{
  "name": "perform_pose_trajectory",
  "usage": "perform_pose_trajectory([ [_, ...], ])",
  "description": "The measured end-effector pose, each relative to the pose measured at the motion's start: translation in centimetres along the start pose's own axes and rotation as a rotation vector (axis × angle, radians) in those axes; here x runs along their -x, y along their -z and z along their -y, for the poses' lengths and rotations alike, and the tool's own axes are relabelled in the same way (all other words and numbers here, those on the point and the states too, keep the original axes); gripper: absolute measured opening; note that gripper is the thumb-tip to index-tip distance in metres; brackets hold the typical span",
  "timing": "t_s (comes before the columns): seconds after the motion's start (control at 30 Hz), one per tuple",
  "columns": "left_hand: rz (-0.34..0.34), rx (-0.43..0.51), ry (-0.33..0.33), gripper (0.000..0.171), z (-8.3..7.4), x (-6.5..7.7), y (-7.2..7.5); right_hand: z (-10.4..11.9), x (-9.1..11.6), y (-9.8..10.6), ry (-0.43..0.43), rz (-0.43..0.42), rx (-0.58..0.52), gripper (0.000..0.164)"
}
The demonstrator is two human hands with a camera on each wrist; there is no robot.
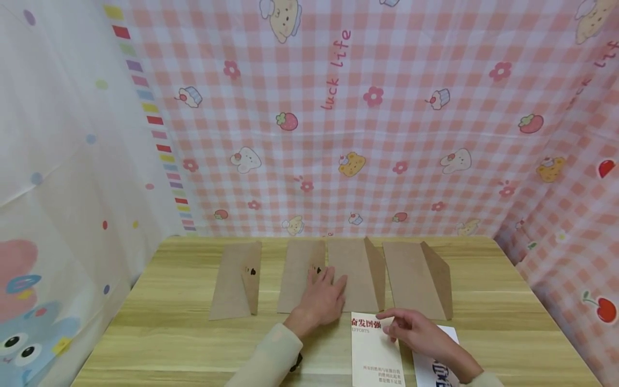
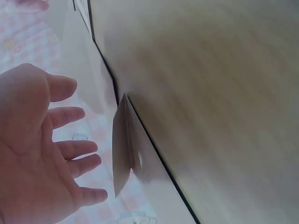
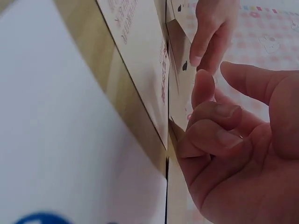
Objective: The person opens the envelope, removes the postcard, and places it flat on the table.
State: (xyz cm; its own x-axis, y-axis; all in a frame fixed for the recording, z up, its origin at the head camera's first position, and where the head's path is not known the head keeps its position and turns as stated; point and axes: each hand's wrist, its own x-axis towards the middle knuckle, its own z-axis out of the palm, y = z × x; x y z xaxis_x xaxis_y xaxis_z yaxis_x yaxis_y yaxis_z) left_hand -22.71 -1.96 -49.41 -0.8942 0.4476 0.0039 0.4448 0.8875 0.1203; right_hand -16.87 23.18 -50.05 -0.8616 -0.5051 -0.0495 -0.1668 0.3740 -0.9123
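Observation:
Several brown paper envelopes lie in a row on the table. My left hand (image 1: 323, 298) is spread, palm down, over the flap side of the second envelope from the left (image 1: 292, 279), its fingertips beside the dark mark there and close to the third envelope (image 1: 349, 260). Nothing sits in its grasp in the left wrist view. Over a cream card (image 1: 369, 352) with red and dark lettering hovers my right hand (image 1: 417, 330), index finger stretched out and other fingers loosely curled. A white card (image 1: 452, 334) with dark blue print is partly hidden beneath that hand.
The leftmost envelope (image 1: 229, 279) has its flap folded over, showing a dark mark. On the rightmost envelope (image 1: 411, 274) the flap stands out to the right. Patterned cloth (image 1: 401, 193) hangs behind the wooden table (image 1: 159, 301). A small dark thing (image 1: 297, 363) peeks out by the left sleeve.

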Motion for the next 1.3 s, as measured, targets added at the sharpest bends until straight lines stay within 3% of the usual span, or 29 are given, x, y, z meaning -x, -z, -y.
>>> perform_pose_trajectory([
  [0.37, -0.084, 0.114, -0.015, 0.048, 3.1, 1.1, 0.8, 1.2, -2.7, -0.5, -0.026, -0.021, 0.009, 0.033],
  [0.63, -0.141, 0.094, -0.012, 0.046, 5.2, 2.1, 1.4, 1.4, -4.5, -1.2, 0.01, -0.044, 0.008, 0.03],
  [0.87, -0.109, 0.151, 0.056, 0.049, 6.6, 3.1, 1.9, 1.6, -6.2, -2.0, -0.01, -0.051, 0.001, 0.032],
  [1.17, -0.061, 0.203, 0.096, 0.05, 8.2, 4.4, 2.2, 2.1, -8.2, -3.0, -0.07, -0.035, -0.042, 0.032],
  [1.3, -0.018, 0.244, 0.097, 0.05, 8.5, 4.7, 2.1, 2.4, -9.2, -3.5, -0.084, -0.069, -0.026, 0.03],
])
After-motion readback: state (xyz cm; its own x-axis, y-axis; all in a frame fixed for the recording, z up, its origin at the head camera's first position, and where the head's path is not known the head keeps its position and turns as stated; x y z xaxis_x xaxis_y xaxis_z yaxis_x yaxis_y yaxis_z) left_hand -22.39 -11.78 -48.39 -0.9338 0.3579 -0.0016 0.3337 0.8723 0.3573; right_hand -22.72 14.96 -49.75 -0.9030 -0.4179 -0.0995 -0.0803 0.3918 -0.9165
